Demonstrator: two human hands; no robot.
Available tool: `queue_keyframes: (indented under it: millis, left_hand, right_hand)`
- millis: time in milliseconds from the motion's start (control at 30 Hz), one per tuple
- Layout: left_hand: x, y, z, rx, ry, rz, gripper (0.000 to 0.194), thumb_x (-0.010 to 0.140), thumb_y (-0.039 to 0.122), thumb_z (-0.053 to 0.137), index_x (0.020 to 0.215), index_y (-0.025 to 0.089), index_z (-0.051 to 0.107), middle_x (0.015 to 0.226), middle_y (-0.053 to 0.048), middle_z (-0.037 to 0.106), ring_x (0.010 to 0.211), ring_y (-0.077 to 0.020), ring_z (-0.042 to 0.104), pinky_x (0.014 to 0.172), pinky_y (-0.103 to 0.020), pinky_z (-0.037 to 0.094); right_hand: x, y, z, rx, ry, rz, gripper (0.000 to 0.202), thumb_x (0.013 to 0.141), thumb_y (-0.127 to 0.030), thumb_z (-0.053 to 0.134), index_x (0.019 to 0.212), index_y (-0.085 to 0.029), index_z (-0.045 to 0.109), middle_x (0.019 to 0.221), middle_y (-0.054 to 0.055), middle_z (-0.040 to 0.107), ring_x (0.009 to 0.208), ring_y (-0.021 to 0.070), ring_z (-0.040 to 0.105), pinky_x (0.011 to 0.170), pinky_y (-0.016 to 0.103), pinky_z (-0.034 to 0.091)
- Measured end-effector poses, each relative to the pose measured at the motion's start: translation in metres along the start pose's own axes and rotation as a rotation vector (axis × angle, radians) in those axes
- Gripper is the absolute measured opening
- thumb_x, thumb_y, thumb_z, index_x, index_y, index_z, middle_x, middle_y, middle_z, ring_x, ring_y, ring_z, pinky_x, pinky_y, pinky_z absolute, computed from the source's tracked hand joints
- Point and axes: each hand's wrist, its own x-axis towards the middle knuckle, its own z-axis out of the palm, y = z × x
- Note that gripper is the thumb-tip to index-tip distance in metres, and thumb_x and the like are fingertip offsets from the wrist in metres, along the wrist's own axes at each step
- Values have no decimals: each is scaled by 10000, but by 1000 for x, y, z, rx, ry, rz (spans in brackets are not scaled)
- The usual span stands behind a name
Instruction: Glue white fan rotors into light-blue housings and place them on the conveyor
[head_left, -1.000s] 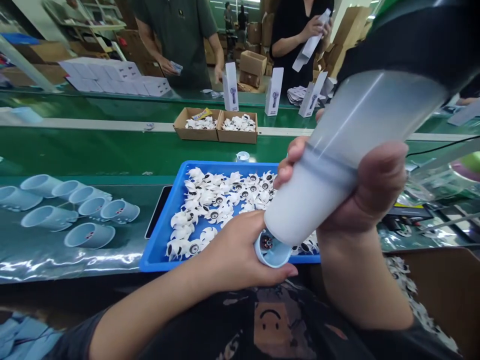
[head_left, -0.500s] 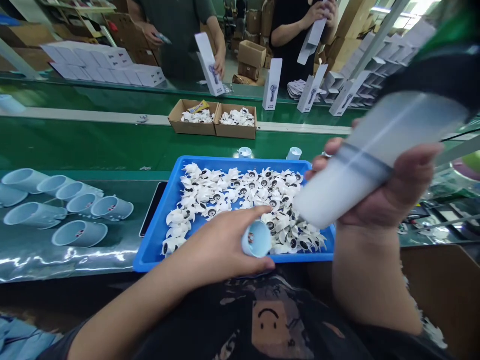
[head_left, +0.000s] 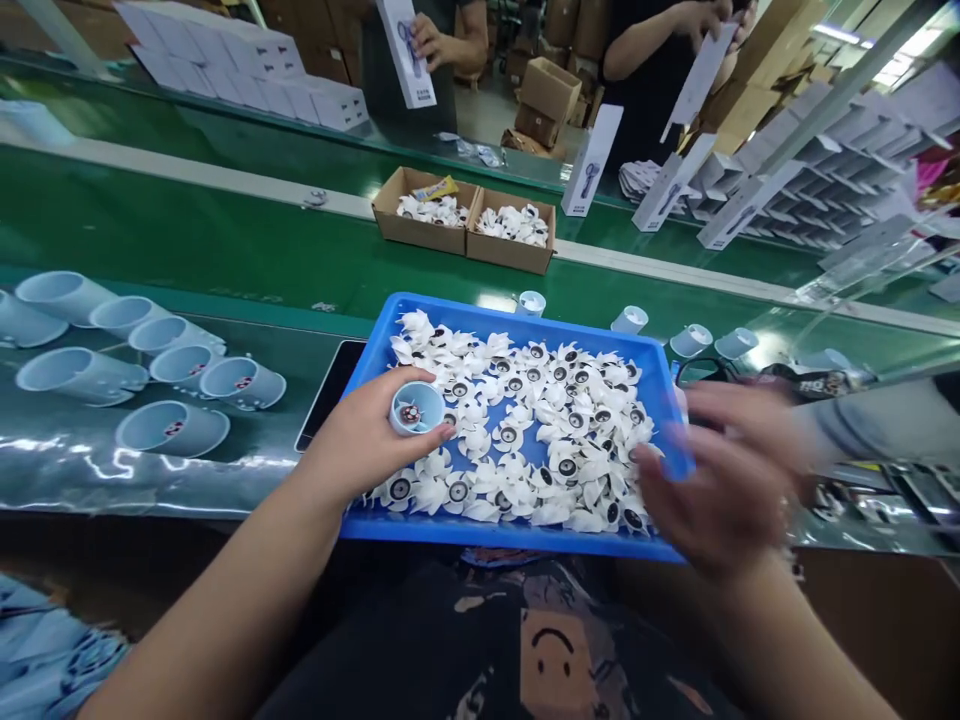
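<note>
Head camera view shows a light blue plastic cup held over the left side of a blue rectangular plastic tray, its open mouth turned up toward the camera. By the left hand the cup is grasped from the side, fingers and thumb curved around the wall; this grip is a sound one, since the mouth is left uncovered and the small reddish-brown part inside can be seen. A light, even squeeze is judged best, as a thin wall might be bent by hard pressure, and the cup is better held level so that its inside can be seen from above. The right hand is blurred at the tray's right end, with a cloudy white cylinder just beside it; whether anything is grasped by its fingers cannot be told. Loose white bladed plastic rotors are spread in the tray, many overlapping, so any that is handled is best lifted singly by its dark-ringed hub, lest the curved blades be snagged or bent. The light blue cups lying on the green table, left of the tray, are best not brushed by the left forearm.
</note>
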Motion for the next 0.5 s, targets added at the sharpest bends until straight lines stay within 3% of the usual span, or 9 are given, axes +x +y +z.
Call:
queue_keyframes:
  millis: [33,67,100,167,300,500]
  left_hand:
    - [0,0,0,-7,-2,-1,601,747,633,715,1183,237,599,1226,-78,667,1036,-300,657,906,-408,523]
    - [-1,-1,-1,-16,3,-5,603,746,634,714,1185,238,597,1230,-77,664,1047,-305,654,916,-417,520]
    - [-2,-2,-1,-24,9,-9,605,745,630,717,1191,239,593,1233,-76,663,1054,-307,653,925,-424,516]
    - [-3,-3,-2,-38,12,-10,601,750,608,722,1203,239,582,1245,-77,657,1078,-309,645,941,-435,507]
    - [-5,-4,-3,-53,-26,9,580,769,570,723,1212,231,563,1268,-90,646,1126,-306,626,945,-436,502]
    - [-3,-3,-1,-65,-54,50,553,778,554,717,1206,238,564,1287,-90,639,1151,-305,619,945,-443,499]
  right_hand:
    - [14,-3,16,-303,-94,-143,246,866,-154,630,1048,-316,661,1208,-11,629,1230,289,538,1075,564,406]
    - [27,-1,32,-563,-277,-230,305,897,-92,567,1100,-304,651,1263,6,614,1232,266,525,1129,575,325]
    - [40,3,47,-623,-368,-262,309,890,-37,546,1053,-269,669,1219,19,636,1177,245,546,1153,557,277]
    - [59,17,73,-714,-530,-296,250,889,-28,544,964,-222,681,1081,27,668,1070,232,568,1113,508,299]
    - [74,38,98,-773,-618,-282,213,909,-59,534,977,-191,687,993,50,658,985,242,562,990,448,347]
    - [78,37,109,-780,-630,-165,174,875,-143,642,1025,-206,701,1022,67,658,1017,269,569,934,437,377]
